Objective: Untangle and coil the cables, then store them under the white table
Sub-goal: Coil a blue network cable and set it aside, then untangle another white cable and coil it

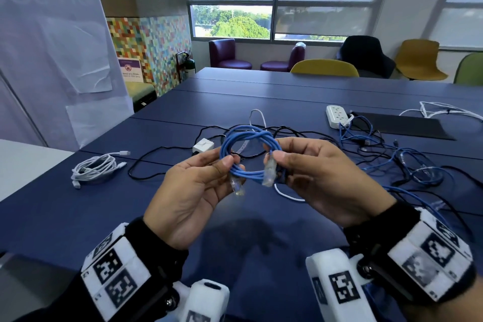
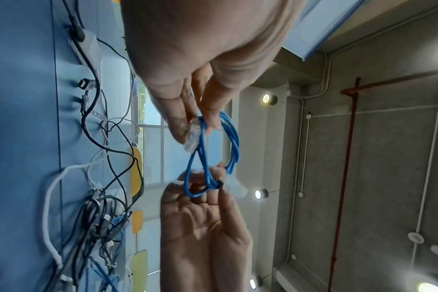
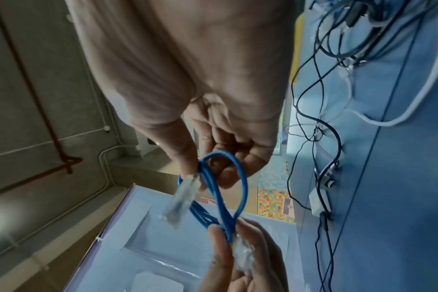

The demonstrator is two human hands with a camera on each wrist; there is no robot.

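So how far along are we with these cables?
Done: one white cable lies coiled on the blue table. In hand: the left hand and right hand hold a coiled blue network cable, both clear plugs free. Left: a black cable and the blue tangle by the power strip remain loose; nothing looks stored yet.

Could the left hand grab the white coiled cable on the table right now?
Probably not yet. The left hand is busy pinching the blue cable coil, shared with the right hand. The white coiled cable lies uncovered on the blue table, so letting go first should do it.
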